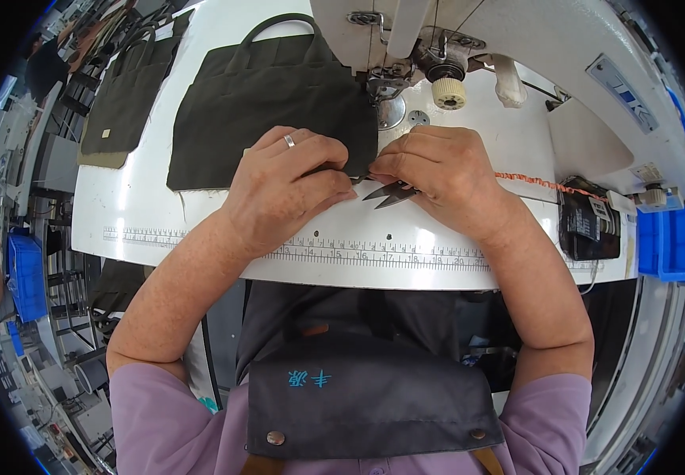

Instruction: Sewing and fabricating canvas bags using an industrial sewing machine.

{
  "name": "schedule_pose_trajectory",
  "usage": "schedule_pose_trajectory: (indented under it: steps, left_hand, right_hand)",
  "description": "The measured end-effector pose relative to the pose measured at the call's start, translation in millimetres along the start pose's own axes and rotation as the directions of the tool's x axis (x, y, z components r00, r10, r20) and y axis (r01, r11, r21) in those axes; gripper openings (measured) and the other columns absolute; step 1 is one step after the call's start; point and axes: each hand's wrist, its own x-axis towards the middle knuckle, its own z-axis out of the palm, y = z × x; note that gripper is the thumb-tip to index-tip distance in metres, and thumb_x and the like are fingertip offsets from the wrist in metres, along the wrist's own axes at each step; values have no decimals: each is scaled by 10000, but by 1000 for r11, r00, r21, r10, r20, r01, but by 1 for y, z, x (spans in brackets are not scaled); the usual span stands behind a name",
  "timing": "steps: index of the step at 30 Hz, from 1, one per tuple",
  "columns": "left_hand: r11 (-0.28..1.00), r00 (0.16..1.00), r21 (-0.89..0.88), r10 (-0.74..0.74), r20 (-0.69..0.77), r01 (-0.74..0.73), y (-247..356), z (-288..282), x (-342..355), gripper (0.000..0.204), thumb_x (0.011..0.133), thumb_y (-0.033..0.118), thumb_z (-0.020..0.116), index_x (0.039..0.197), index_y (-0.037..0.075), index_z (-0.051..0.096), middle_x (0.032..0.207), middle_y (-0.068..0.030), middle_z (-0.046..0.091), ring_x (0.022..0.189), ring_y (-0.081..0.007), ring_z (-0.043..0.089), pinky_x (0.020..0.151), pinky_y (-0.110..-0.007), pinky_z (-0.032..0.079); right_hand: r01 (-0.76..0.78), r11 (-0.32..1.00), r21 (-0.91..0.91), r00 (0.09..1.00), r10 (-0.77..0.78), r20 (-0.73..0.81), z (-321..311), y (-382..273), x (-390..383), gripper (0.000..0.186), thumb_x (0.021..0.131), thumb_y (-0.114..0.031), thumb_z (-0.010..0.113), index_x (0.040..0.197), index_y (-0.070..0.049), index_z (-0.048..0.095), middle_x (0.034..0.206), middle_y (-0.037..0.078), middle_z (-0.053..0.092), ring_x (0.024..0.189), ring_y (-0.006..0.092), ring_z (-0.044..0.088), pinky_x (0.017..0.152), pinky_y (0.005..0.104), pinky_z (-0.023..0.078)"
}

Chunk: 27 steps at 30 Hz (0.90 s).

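Observation:
A dark green fabric bag piece [279,95] with a looped handle lies flat beside the sewing machine's needle area. Its near right corner is pinched by my left hand [291,186], which wears a ring and has its fingers bent together. My right hand [441,170] is closed opposite it, thumb and forefinger touching the same corner. Out of the right hand's underside stick the two dark, pointed blades of a pair of snips [392,194], spread slightly apart over the white table. The snips' grips are hidden in the palm.
The sewing machine [509,87] stands over the table's far right. A similar bag piece [125,107] lies at far left. A printed ruler [390,257] runs along the near table edge [342,279]. A dark phone-like device [588,226] lies at right, near an orange cord [544,182].

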Motion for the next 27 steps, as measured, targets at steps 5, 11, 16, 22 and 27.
schedule_pose_trajectory:
  steps: [5, 11, 16, 22, 27]
  left_hand:
    - [992, 999, 121, 45, -15, -42, 6, -3, 0, 265, 585, 88, 839, 803, 104, 689, 901, -21, 645, 782, -192, 647, 768, -367, 490]
    - [980, 995, 168, -104, -2, 103, 10, -2, -1, 162, 663, 170, 827, 779, 115, 728, 970, 15, 660, 867, -160, 653, 897, -356, 463]
    - [989, 991, 80, -129, 18, 127, 8, 0, 2, 108, 701, 110, 800, 782, 109, 729, 1028, 26, 695, 927, -154, 672, 964, -381, 446]
    - [994, 999, 100, -50, 6, 50, 9, -1, 2, 95, 726, 60, 778, 794, 95, 720, 993, 27, 720, 994, -148, 697, 1037, -430, 408]
    - [993, 998, 101, -54, -19, 56, 9, 1, -1, 102, 741, 57, 785, 799, 100, 714, 964, 31, 734, 889, -135, 719, 1032, -437, 408]
  right_hand:
    - [-7, 1000, 12, 1000, 7, 0, -2, 0, 2, 193, 636, -55, 734, 812, -103, 669, 771, 6, 654, 723, 212, 668, 580, 342, 547]
    - [-9, 999, 31, 1000, 9, -1, -2, -1, 3, 205, 626, -53, 741, 812, -98, 669, 776, 11, 660, 735, 217, 678, 600, 348, 557]
    - [-6, 999, 33, 1000, 6, -2, -1, 0, 2, 210, 627, -60, 744, 822, -97, 675, 784, 10, 661, 738, 213, 678, 596, 343, 555]
    - [2, 1000, 14, 1000, -1, -10, -1, 0, 2, 190, 655, -74, 741, 834, -96, 680, 819, 2, 675, 746, 201, 680, 593, 332, 554]
    - [0, 1000, 0, 1000, 0, -30, -1, -2, 2, 177, 682, -84, 729, 855, -91, 692, 843, 3, 683, 752, 192, 684, 592, 329, 556]
